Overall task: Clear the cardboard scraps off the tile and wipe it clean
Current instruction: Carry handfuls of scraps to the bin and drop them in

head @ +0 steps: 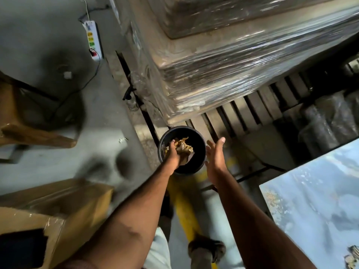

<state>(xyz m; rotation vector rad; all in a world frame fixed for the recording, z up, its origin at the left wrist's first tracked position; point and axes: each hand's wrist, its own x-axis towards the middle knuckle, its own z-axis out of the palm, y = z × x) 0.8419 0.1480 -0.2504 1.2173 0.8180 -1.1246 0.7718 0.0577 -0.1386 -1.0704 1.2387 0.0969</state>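
Left hand (pixel 173 152) fingers clutch cardboard scraps (pixel 183 147) over bucket (pixel 200 144).

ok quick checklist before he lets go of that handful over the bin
1. Left hand over the black bin mouth: ok.
2. Cardboard scraps gripped in that hand, above the opening: ok.
3. Right hand open, holding nothing, beside the bin rim: ok.
4. Room left in the bin: cannot tell, inside is dark.
5. Tile cleared: not ok, a scrap lies at its lower right corner.
6. Tile wiped: not ok, speckled debris near its left edge.
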